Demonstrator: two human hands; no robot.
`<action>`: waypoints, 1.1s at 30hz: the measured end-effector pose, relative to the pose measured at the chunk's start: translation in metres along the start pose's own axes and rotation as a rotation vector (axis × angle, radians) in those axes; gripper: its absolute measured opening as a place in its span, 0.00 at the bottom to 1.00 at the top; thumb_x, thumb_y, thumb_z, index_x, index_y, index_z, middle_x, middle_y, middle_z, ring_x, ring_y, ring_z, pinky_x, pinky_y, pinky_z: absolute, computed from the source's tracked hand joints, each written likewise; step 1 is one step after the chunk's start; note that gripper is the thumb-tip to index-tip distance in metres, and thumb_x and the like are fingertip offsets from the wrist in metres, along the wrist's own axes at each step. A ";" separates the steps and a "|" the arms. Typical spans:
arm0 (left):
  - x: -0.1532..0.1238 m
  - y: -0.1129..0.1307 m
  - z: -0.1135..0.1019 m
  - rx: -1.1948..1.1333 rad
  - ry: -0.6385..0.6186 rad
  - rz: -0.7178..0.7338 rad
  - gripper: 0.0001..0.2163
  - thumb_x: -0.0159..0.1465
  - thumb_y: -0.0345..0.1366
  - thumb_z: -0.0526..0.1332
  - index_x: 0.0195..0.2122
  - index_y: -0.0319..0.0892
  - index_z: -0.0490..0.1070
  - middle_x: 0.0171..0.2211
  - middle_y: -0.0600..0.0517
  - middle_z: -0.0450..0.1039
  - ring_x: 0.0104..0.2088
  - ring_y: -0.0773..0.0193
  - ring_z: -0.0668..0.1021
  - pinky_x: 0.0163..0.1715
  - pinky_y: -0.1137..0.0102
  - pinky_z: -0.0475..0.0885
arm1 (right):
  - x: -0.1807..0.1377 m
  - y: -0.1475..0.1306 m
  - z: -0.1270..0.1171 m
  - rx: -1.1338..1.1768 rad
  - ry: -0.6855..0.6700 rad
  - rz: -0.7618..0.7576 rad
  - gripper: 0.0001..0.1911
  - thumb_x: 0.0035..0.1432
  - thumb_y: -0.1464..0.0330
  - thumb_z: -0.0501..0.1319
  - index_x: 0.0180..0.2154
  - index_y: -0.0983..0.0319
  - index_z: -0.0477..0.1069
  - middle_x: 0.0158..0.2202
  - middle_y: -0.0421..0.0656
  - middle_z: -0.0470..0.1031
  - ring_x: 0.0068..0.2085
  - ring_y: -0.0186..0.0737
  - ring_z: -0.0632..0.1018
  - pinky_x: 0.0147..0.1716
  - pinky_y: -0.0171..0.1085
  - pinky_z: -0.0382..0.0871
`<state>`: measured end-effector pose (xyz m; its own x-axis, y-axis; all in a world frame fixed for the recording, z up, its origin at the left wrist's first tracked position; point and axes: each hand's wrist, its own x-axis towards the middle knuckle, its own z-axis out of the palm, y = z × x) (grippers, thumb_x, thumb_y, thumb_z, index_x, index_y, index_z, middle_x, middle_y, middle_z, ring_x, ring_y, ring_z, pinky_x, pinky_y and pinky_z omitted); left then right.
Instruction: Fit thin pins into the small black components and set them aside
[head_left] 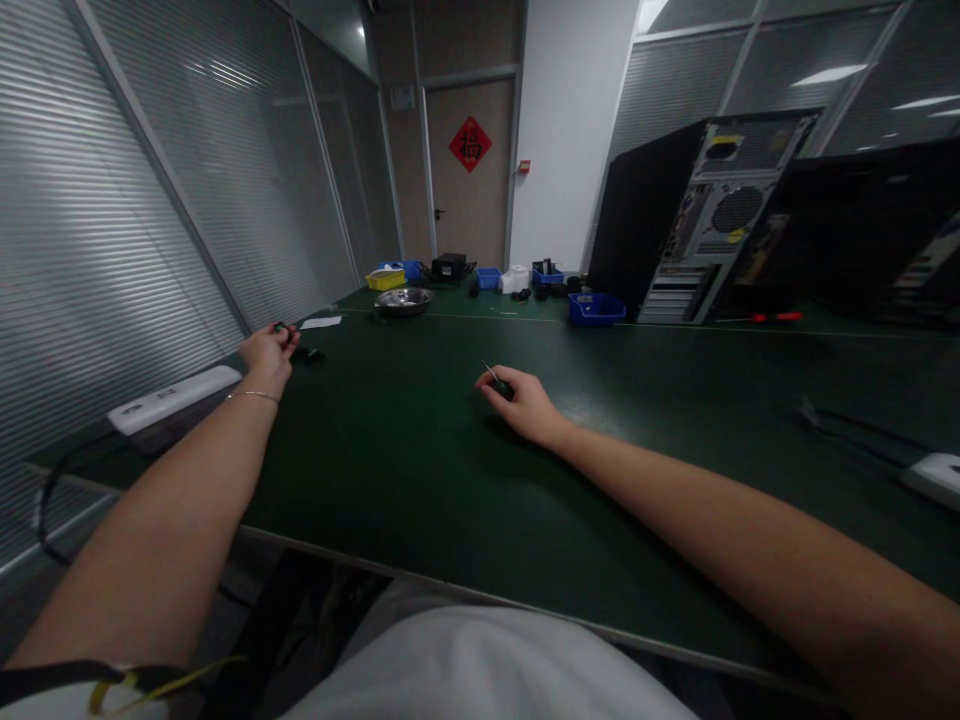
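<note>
My right hand (pixel 525 402) rests low over the middle of the green table (pixel 360 450), its fingers closed around a small screwdriver (pixel 490 372). The thin metal shaft points up and left, and the dark handle is mostly hidden in the palm. Over at the table's left side, my left hand (pixel 268 355) is pinched on a small black part (pixel 283 328), too small to make out further. Just right of that hand lie several small black pieces (pixel 309 355). A white paper (pixel 321 322) lies slightly beyond them.
A metal bowl (pixel 403 301), a yellow bin (pixel 385 280) and a blue tray (pixel 597 309) stand farther back. A computer case (pixel 697 220) rises at the back right. White power strips lie at the left edge (pixel 174 398) and right edge (pixel 936 478), with cables.
</note>
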<state>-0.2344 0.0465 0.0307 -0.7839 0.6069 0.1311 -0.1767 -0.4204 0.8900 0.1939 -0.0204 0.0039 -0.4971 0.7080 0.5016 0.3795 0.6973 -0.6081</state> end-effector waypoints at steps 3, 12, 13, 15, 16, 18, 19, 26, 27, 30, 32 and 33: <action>-0.014 -0.006 0.018 0.001 -0.138 -0.018 0.08 0.60 0.17 0.53 0.37 0.33 0.65 0.26 0.52 0.69 0.29 0.71 0.74 0.33 0.73 0.70 | 0.001 0.003 0.001 0.012 0.017 0.021 0.12 0.59 0.67 0.55 0.44 0.61 0.69 0.38 0.43 0.73 0.34 0.35 0.72 0.34 0.36 0.65; -0.167 -0.046 0.095 0.254 -1.111 -0.287 0.13 0.56 0.28 0.64 0.43 0.35 0.72 0.41 0.41 0.74 0.33 0.65 0.76 0.33 0.71 0.70 | -0.002 0.025 -0.003 0.074 0.066 0.174 0.18 0.56 0.69 0.57 0.50 0.61 0.64 0.44 0.46 0.71 0.38 0.38 0.72 0.38 0.41 0.69; -0.182 -0.046 0.096 0.259 -1.186 -0.293 0.13 0.56 0.29 0.64 0.44 0.36 0.73 0.42 0.42 0.73 0.34 0.65 0.75 0.34 0.70 0.69 | -0.003 0.026 -0.006 0.055 0.076 0.173 0.18 0.56 0.69 0.57 0.49 0.60 0.65 0.44 0.46 0.71 0.38 0.38 0.72 0.38 0.40 0.69; -0.202 -0.044 0.095 0.257 -1.294 -0.295 0.13 0.57 0.30 0.64 0.45 0.38 0.74 0.41 0.44 0.73 0.35 0.66 0.75 0.35 0.70 0.69 | -0.005 0.026 -0.011 0.009 0.093 0.162 0.18 0.56 0.70 0.57 0.49 0.60 0.66 0.44 0.46 0.71 0.39 0.38 0.72 0.39 0.40 0.68; -0.208 -0.044 0.093 0.257 -1.321 -0.299 0.13 0.57 0.30 0.63 0.44 0.38 0.74 0.41 0.45 0.73 0.35 0.66 0.74 0.36 0.69 0.68 | -0.006 0.026 -0.013 -0.013 0.098 0.154 0.18 0.56 0.70 0.57 0.49 0.60 0.67 0.44 0.46 0.71 0.39 0.38 0.72 0.39 0.40 0.68; -0.213 -0.045 0.089 0.253 -1.320 -0.318 0.12 0.57 0.30 0.63 0.43 0.38 0.76 0.40 0.45 0.74 0.35 0.66 0.74 0.38 0.69 0.68 | -0.007 0.024 -0.016 -0.043 0.093 0.136 0.17 0.56 0.69 0.57 0.49 0.60 0.68 0.43 0.45 0.72 0.40 0.39 0.72 0.41 0.39 0.67; -0.213 -0.046 0.087 0.243 -1.299 -0.330 0.12 0.57 0.29 0.63 0.43 0.38 0.76 0.40 0.45 0.74 0.36 0.66 0.74 0.39 0.68 0.68 | -0.008 0.023 -0.016 -0.050 0.094 0.127 0.17 0.56 0.69 0.58 0.49 0.60 0.69 0.43 0.45 0.72 0.41 0.39 0.72 0.41 0.40 0.67; -0.208 -0.055 0.085 0.201 -1.290 -0.308 0.16 0.52 0.28 0.67 0.44 0.39 0.75 0.42 0.45 0.74 0.41 0.63 0.74 0.44 0.67 0.67 | -0.009 0.007 -0.015 -0.098 -0.043 0.006 0.18 0.58 0.68 0.57 0.50 0.59 0.71 0.43 0.45 0.73 0.41 0.39 0.73 0.41 0.39 0.66; -0.208 -0.055 0.085 0.212 -1.293 -0.293 0.16 0.52 0.29 0.67 0.44 0.39 0.75 0.41 0.45 0.74 0.40 0.64 0.74 0.43 0.67 0.67 | -0.009 0.006 -0.014 -0.108 -0.048 0.005 0.18 0.58 0.68 0.57 0.51 0.58 0.71 0.43 0.46 0.73 0.41 0.39 0.73 0.40 0.39 0.66; -0.210 -0.053 0.085 0.231 -1.301 -0.259 0.15 0.54 0.30 0.67 0.44 0.39 0.75 0.38 0.46 0.74 0.37 0.65 0.73 0.40 0.68 0.67 | -0.009 0.004 -0.014 -0.122 -0.044 -0.001 0.18 0.57 0.68 0.58 0.50 0.58 0.71 0.42 0.46 0.74 0.40 0.39 0.73 0.40 0.39 0.66; -0.211 -0.050 0.085 0.230 -1.308 -0.254 0.15 0.55 0.31 0.66 0.44 0.38 0.75 0.37 0.47 0.73 0.36 0.66 0.73 0.38 0.68 0.67 | -0.010 0.005 -0.015 -0.128 -0.039 -0.015 0.18 0.58 0.68 0.58 0.50 0.58 0.71 0.42 0.46 0.74 0.40 0.40 0.73 0.40 0.40 0.66; -0.212 -0.049 0.085 0.227 -1.307 -0.257 0.15 0.55 0.31 0.66 0.44 0.38 0.75 0.37 0.47 0.73 0.36 0.65 0.73 0.38 0.68 0.67 | -0.010 0.005 -0.015 -0.129 -0.040 -0.020 0.18 0.58 0.68 0.57 0.50 0.58 0.71 0.42 0.46 0.74 0.40 0.40 0.73 0.41 0.40 0.66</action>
<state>-0.0092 -0.0041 -0.0037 0.4147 0.8968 0.1545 -0.0300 -0.1562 0.9873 0.2123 -0.0221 0.0054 -0.5353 0.6905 0.4865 0.4648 0.7217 -0.5129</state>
